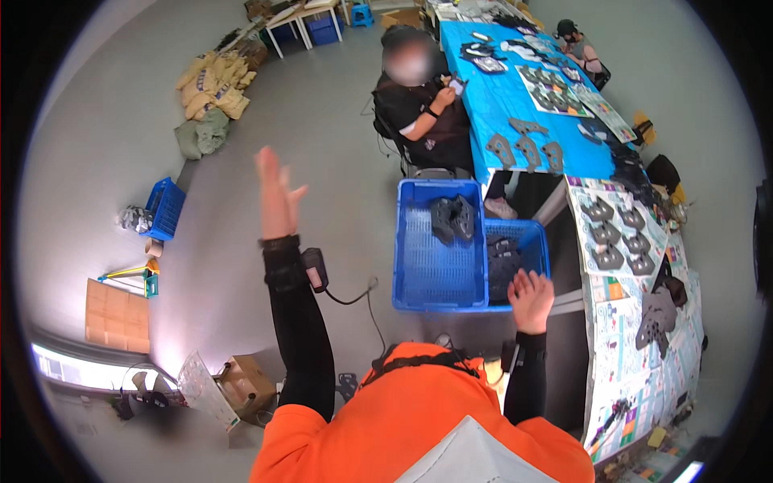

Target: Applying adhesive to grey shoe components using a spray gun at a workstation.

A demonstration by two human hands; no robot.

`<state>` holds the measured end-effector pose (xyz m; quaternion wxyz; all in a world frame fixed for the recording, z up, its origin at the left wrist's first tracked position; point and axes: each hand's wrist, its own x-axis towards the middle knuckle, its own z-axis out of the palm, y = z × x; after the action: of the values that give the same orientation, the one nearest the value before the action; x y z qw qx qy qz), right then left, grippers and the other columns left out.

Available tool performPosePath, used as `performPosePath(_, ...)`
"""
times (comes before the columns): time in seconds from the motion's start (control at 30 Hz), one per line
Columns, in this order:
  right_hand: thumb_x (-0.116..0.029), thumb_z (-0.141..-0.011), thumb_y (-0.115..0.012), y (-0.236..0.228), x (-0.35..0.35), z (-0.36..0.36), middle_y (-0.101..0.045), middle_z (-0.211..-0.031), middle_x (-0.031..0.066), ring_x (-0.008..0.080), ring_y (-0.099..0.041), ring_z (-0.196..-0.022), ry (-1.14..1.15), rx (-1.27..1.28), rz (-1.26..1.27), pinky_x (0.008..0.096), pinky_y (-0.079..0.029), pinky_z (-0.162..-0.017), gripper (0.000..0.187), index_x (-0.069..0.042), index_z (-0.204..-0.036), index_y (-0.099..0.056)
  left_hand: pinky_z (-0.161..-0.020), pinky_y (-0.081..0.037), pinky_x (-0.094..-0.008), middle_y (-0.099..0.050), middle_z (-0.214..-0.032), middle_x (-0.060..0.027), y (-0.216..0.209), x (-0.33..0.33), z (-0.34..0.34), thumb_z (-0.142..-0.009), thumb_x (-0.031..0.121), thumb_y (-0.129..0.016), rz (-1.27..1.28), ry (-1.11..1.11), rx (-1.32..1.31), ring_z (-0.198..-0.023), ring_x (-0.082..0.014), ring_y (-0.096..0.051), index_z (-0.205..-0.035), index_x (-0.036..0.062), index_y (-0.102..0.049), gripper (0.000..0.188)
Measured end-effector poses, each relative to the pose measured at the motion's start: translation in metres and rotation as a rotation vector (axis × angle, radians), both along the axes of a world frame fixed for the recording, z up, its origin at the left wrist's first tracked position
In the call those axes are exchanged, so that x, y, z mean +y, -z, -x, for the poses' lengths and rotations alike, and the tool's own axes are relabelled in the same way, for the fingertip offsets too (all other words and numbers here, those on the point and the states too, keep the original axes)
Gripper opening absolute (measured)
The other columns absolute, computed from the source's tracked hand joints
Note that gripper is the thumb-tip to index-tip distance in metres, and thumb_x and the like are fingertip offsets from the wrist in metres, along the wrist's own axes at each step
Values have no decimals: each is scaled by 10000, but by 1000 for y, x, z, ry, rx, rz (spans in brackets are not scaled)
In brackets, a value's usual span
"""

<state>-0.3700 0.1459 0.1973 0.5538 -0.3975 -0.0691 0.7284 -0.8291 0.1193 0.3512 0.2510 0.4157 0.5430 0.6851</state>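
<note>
1. Looks like a between-grabs moment to me: left grip (279, 197) up in the air, spread and empty; right grip (531, 302) loose, seemingly empty, by the smaller blue bin (545, 249).
2. Any pick there would call for dipping the right and curling it.
3. Dark grey parts (442, 221) sit far-end in the larger blue crate (439, 282), long axes running roughly away from the orange shirt (354, 435); can't tell which end's front.

Even, fairly bright indoor light falls around the large, rectangular blue plastic crate (440, 278). Far left of it and lower, a long, narrow white opening (68, 369) glares, washed out. Right of the crate, deep shadow lies beneath the paper-covered bench (616, 342), whose edges bend. Black vignetting rings everything; above the crate, a blurred patch covers the head of the seated person in black (427, 133).
</note>
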Motion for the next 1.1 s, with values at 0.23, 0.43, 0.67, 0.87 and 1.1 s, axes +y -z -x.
performPosePath(0.23,-472,-966,-378,-93,15,120,-282,-1495,89,295,-331,-1335,-296,198,-706,510,-297,-1054,682,-69,-1474,-168,-1128,-185,-408,-163,-1518,-238,23,23,-235,-926,335,-526,183,654,996,-1425,-308,-123,-1469,-25,-98,779)
performPosePath(0.43,-475,-961,-384,-4,6,33,-574,-1099,166,249,-552,-1002,-219,-367,-145,364,-415,-886,698,-51,-1470,-163,-1108,-246,-336,-313,-1467,-222,111,-31,-134,-969,337,-480,552,921,412,-1376,-274,-296,-1445,-51,-198,676)
performPosePath(0.67,-148,-867,-579,-155,-57,31,-403,-527,-1,93,-350,-431,-634,341,-833,242,-256,-416,756,104,-1425,-137,-951,-428,-329,-576,-1236,-173,152,-76,-126,-920,416,-569,929,1109,226,-1107,-227,-573,-1411,46,-362,648)
performPosePath(0.87,-86,-854,-598,-247,-16,78,-435,-531,-21,78,-408,-429,-1709,663,-1828,236,-316,-389,796,151,-1411,-81,-919,-454,-322,-637,-1133,-141,131,-82,-118,-912,355,-603,929,947,331,-1073,-198,-587,-1350,52,-448,555)
performPosePath(1.1,-87,-834,-657,-214,14,97,-457,-544,12,177,-466,-430,-1540,886,-1722,312,-340,-413,456,129,-1195,-482,-886,-469,-319,-648,-1111,-138,137,-113,-106,-908,346,-609,1002,896,187,-1032,-188,-602,-1335,45,-464,542)
